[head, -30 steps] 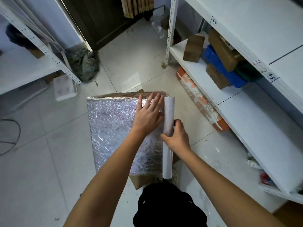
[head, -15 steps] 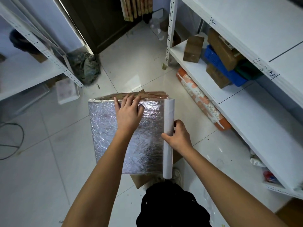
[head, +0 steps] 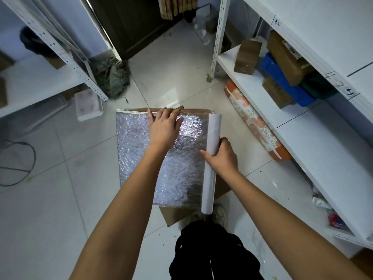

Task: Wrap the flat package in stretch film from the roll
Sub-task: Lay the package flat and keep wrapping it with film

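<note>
At the package's right edge: roll gripped

Along that edge the right hand (head: 224, 158) curls around the white film roll (head: 212, 160); the left hand (head: 163, 128) presses flat, fingers straight, on the film-covered flat package (head: 137, 150) held above the tiled floor (head: 50, 199)

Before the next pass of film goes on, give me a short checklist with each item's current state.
1. Right hand grips the roll: ok.
2. Left hand lies flat on the package, fingers at its far edge: ok.
3. Roll lies along the package's right edge: ok.
4. Film covers the top face: ok.
5. Underside covered: cannot tell.
6. Film between roll and package taut: cannot tell.
</note>
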`<move>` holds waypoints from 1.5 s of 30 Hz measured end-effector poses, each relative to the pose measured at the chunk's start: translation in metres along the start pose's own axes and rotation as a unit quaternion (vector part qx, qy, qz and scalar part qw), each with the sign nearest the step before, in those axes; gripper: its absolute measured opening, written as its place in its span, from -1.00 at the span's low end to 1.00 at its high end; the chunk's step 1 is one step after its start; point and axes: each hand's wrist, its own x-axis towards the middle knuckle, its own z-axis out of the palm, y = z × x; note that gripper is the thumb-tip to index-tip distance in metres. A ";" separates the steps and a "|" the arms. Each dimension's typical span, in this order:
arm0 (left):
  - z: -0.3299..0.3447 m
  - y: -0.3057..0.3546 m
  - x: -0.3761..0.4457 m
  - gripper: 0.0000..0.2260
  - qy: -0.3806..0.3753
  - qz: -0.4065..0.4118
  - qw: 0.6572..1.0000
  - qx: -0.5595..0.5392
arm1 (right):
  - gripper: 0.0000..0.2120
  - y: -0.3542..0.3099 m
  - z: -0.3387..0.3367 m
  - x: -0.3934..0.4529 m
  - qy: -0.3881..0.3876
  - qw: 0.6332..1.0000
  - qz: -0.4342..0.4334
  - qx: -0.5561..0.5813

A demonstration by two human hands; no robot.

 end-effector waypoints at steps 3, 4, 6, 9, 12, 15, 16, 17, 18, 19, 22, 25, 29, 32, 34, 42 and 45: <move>0.000 0.002 0.006 -0.62 -0.005 -0.003 1.000 -0.003 | -0.41 0.007 -0.005 0.005 -0.005 0.999 0.003 0.044; 0.000 0.003 0.007 -0.62 -0.009 -0.003 1.000 -0.004 | -0.42 0.009 -0.007 0.006 -0.007 0.998 0.007 0.066; 0.000 0.004 0.009 -0.60 -0.021 -0.006 1.000 0.005 | -0.43 0.012 -0.010 0.007 -0.012 0.994 0.010 0.106; 0.002 0.012 0.004 -0.54 -0.013 -0.017 0.995 0.092 | -0.46 0.015 -0.011 0.008 -0.020 0.989 0.002 0.144; 0.018 0.027 -0.018 -0.49 0.067 0.073 0.989 0.108 | -0.46 0.019 -0.009 0.007 -0.021 0.987 0.002 0.161; 0.053 0.045 -0.061 -0.47 0.076 0.205 0.974 0.062 | -0.45 0.021 -0.009 0.008 -0.012 0.977 0.008 0.213; 0.065 0.048 -0.074 -0.48 0.064 0.207 0.975 0.045 | -0.45 0.023 -0.010 0.008 -0.013 0.975 0.003 0.223; 0.074 0.049 -0.083 -0.49 0.057 0.198 0.978 0.029 | -0.46 0.024 -0.010 0.008 -0.017 0.974 -0.001 0.226; 0.080 0.050 -0.087 -0.50 0.057 0.189 0.980 0.019 | -0.47 0.026 -0.010 0.008 -0.022 0.974 -0.003 0.226; 0.084 0.051 -0.088 -0.50 0.058 0.185 0.981 0.014 | -0.49 0.028 -0.010 0.007 -0.025 0.975 -0.004 0.223; 0.080 0.052 -0.083 -0.50 0.073 0.194 0.978 -0.001 | -0.57 0.028 -0.012 0.009 -0.039 0.975 -0.006 0.218; 0.079 0.049 -0.092 -0.51 0.094 0.246 0.964 -0.025 | -0.64 0.027 -0.009 0.014 -0.053 0.974 -0.002 0.220; 0.092 0.044 -0.132 -0.53 0.092 0.217 0.971 -0.047 | -0.71 0.028 -0.007 0.024 -0.053 0.973 0.009 0.223; 0.120 0.035 -0.156 -0.49 0.062 0.218 0.973 -0.049 | -0.73 0.027 -0.006 0.033 -0.051 0.975 0.005 0.218; 0.130 0.032 -0.154 -0.46 0.058 0.225 0.971 -0.047 | -0.75 0.028 -0.004 0.036 -0.035 0.976 0.002 0.214; 0.135 0.036 -0.146 -0.48 0.070 0.219 0.973 -0.028 | -0.75 0.024 0.003 0.039 0.000 0.967 0.019 0.254; 0.133 0.037 -0.150 -0.50 0.080 0.218 0.972 -0.025 | -0.80 0.028 0.005 0.033 0.014 0.963 0.013 0.267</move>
